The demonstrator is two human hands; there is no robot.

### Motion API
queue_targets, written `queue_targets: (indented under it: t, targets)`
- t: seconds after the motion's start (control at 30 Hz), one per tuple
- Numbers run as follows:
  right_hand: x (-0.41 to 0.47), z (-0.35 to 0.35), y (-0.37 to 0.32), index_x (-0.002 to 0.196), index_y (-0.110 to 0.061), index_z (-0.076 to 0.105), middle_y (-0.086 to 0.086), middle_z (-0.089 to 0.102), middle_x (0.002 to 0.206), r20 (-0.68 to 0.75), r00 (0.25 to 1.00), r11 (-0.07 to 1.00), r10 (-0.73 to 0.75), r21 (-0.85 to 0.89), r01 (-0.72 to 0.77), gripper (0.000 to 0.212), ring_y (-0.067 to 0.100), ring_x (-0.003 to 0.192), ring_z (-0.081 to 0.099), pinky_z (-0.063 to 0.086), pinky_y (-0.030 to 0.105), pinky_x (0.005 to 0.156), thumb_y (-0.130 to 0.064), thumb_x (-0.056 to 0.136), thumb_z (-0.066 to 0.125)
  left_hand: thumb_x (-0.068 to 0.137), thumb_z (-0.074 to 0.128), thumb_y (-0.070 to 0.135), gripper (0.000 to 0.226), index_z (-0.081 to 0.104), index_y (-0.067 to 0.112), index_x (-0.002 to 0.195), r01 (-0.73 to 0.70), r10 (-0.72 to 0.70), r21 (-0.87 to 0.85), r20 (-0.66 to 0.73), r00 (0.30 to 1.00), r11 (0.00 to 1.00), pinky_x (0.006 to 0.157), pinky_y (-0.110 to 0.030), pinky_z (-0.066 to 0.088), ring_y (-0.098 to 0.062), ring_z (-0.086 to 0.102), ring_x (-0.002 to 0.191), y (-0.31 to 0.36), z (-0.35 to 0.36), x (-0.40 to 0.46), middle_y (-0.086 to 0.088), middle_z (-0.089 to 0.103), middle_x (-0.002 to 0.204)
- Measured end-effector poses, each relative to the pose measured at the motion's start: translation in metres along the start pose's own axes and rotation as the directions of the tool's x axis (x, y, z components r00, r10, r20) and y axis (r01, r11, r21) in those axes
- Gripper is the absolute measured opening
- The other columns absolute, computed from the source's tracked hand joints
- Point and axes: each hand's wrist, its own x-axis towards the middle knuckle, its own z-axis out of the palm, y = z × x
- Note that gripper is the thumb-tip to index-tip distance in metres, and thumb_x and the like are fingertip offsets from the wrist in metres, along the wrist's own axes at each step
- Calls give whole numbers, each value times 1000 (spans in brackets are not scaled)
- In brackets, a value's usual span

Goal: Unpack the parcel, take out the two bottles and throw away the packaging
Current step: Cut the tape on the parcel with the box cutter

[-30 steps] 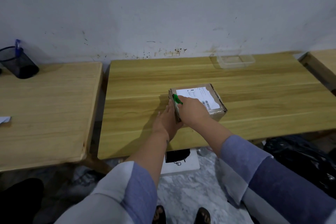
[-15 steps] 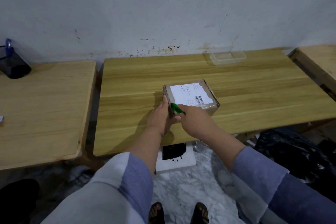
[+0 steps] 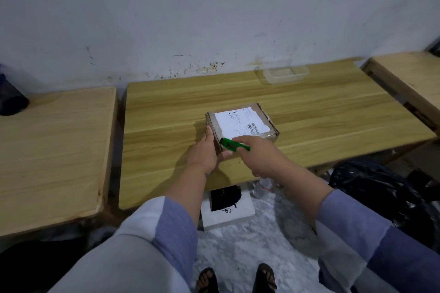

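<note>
A: Two hands on one parcel, near the middle of the centre wooden table. Cardboard, still closed, white shipping label with a barcode facing up.

B: Left hand?

A: Spread open, flat against the parcel's left side, fingers pointing away along that face, thumb tucked at the near bottom corner. Bracing, not gripping anything.

B: And the right hand?

A: Curled tight around a green utility cutter. Cutter tip touching the near left corner of the parcel top, handle running back into the fist. Blade itself too small to make out.

B: Anything else on the table?

A: One clear plastic tray at the far edge, close to the wall, well apart from the parcel. Second wooden table to the left, with a dark cup-shaped holder at its far corner. Third table edge just visible on the right.

B: Below?

A: Black plastic bag on the floor to the right. White flat box with a black pouch on top, under the table edge. Sandalled feet at the bottom of the view.
</note>
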Motion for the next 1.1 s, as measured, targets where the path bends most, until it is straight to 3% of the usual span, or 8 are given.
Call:
queue_targets:
  t: [0.13,0.27,0.33,0.47,0.6,0.73,0.87,1.1]
  targets:
    - [5,-6,6,137,-34,40,3,60,76,-74,995,970,60,241,-41,42,12,36,52,44,23,38,-22,97,39,66,59,76,128,-14,14,150,5,-5,10,-4,1000,1000,115,-48,27,-26,26,144,-2,-2,-1,-6,14,160]
    - [14,-2,26,144,-29,28,15,61,121,-246,949,917,196,388,-89,49,27,82,65,57,42,75,-21,97,40,80,39,76,105,-8,14,152,-57,67,67,-157,985,996,121,-45,6,-18,6,148,-2,-4,3,-1,2,162]
    - [19,0,38,144,-24,30,15,60,124,-286,921,899,263,418,-127,50,33,103,62,53,45,86,-21,96,43,89,33,67,89,-2,15,153,-110,131,132,-164,978,985,121,-45,7,-17,3,149,1,-11,11,-1,2,162]
    - [30,5,53,132,-13,46,15,61,121,-339,849,841,405,504,-200,41,33,104,59,47,39,86,-23,93,50,97,35,51,67,17,17,151,-193,229,255,-118,966,947,119,-43,3,-15,3,149,12,-23,30,1,9,161]
    - [48,9,62,128,-3,47,19,59,123,-292,774,699,561,668,-254,50,37,112,56,46,47,97,-28,87,60,99,35,48,59,25,19,149,-235,259,347,-24,965,908,119,-44,1,-17,1,149,30,-30,58,-1,11,161]
    - [67,19,62,129,-5,35,20,55,127,-243,749,589,616,773,-233,60,39,112,55,46,48,98,-29,83,66,98,38,48,56,27,27,149,-234,228,398,62,972,887,119,-48,8,-20,6,148,42,-33,87,0,15,160]
    - [90,15,59,128,-5,29,22,52,130,-202,737,526,645,817,-237,60,40,114,55,46,49,98,-27,85,65,93,44,55,59,26,37,147,-183,144,342,135,980,922,103,-39,38,-21,38,136,51,-31,109,4,37,151]
    - [149,-35,58,113,-6,52,14,62,104,-211,800,611,562,758,-230,37,35,95,62,54,42,83,-15,80,68,91,39,64,59,34,39,144,6,14,398,-47,999,917,79,-34,47,-26,55,116,67,-37,129,0,59,131]
